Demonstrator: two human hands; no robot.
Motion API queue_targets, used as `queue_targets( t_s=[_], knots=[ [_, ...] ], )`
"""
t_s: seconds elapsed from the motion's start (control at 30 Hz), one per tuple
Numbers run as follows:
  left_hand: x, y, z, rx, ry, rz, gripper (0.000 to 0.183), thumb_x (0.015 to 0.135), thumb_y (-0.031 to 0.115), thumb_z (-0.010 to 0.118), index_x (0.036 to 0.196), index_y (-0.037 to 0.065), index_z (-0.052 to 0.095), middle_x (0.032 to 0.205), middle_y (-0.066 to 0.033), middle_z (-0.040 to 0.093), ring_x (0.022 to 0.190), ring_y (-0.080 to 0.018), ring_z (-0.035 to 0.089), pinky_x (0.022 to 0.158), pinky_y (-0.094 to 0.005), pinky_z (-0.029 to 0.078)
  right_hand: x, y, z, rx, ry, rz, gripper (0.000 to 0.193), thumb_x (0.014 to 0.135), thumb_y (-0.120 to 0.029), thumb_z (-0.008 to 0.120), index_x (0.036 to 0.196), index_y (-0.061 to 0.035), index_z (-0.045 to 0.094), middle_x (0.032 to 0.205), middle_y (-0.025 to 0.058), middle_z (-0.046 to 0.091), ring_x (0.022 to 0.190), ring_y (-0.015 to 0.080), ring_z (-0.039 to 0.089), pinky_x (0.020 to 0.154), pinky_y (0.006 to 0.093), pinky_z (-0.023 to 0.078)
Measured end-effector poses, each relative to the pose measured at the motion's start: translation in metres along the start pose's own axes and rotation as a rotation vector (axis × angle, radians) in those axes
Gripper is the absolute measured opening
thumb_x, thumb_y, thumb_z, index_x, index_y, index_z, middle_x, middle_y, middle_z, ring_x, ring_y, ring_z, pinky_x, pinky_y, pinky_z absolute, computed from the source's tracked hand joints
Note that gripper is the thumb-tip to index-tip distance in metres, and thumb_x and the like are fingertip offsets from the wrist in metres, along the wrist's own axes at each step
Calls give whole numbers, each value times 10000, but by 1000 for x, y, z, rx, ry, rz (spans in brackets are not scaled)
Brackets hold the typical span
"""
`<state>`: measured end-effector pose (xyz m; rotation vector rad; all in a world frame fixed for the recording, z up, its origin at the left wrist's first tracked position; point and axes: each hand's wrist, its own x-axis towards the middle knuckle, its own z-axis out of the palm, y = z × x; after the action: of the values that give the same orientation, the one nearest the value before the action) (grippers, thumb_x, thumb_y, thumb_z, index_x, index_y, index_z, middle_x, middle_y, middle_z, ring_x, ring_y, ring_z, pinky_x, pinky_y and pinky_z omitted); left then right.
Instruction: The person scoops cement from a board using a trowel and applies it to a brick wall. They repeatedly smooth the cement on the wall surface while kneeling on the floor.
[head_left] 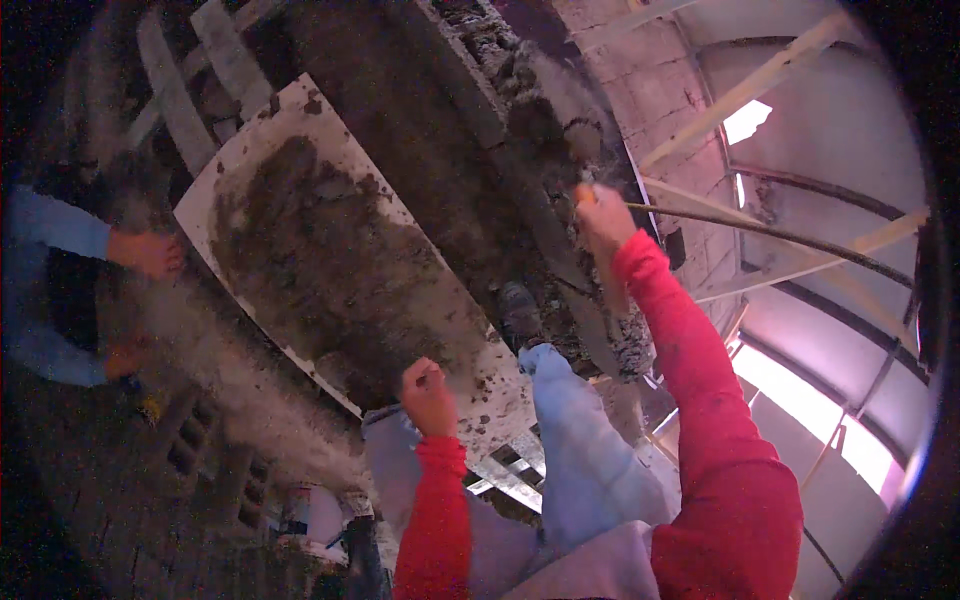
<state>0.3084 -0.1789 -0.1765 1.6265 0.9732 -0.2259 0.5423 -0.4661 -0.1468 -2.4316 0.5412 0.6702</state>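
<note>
My right hand [610,222] is closed round the orange handle of a tool [585,193], out over a rough, mortar-covered wall top [565,140]. Blur and dim light hide the tool's working end. My left hand [430,397], curled into a loose fist with nothing visible in it, hovers above the near end of a pale board [330,120]. A broad patch of dark wet mortar [320,260] is spread over that board, with splashes around its edges.
Another person's bare hand [148,253] and light blue sleeves are beyond the board at left. Hollow blocks [190,435] are stacked at lower left. My boot [518,310] stands beside the board. Wooden poles [750,95] slant across the right, near a block wall [650,75].
</note>
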Motion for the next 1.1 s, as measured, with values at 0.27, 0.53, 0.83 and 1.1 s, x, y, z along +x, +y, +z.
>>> queue_targets(
  t_s=[0.27, 0.53, 0.83, 1.1],
  knots=[
    [-2, -19, 10, 2, -79, 43, 206, 825, 183, 621, 940, 17, 582, 921, -64, 601, 768, -161, 589, 650, -287, 524, 90, 27, 45, -186, 438, 85, 414, 711, -241, 588, 1036, 3, 509, 919, 280, 598, 911, 426, 573, 809, 456, 449],
    [-2, -12, 11, 102, -57, 3, 208, 820, 209, 626, 905, 21, 596, 904, -67, 596, 762, -163, 582, 657, -288, 517, 2, 29, 60, 622, 322, 200, 313, 845, -325, 551, 1003, -68, 468, 704, 71, 553, 587, 217, 573, 529, 390, 475],
    [-4, -13, 13, -37, -62, -17, 171, 819, 178, 611, 897, 26, 599, 880, -51, 596, 751, -152, 573, 651, -285, 515, -10, 20, 53, 1477, -379, 518, 304, 884, -415, 484, 849, -112, 485, 551, 32, 435, 444, 190, 441, 426, 363, 411],
    [1, -24, 2, 29, -15, 36, 139, 797, 133, 601, 884, 23, 597, 830, -54, 606, 734, -156, 582, 626, -278, 504, -61, -5, 63, 1158, -193, 488, 249, 881, -395, 499, 898, -151, 453, 630, 3, 459, 486, 143, 468, 436, 318, 418]
  ],
)
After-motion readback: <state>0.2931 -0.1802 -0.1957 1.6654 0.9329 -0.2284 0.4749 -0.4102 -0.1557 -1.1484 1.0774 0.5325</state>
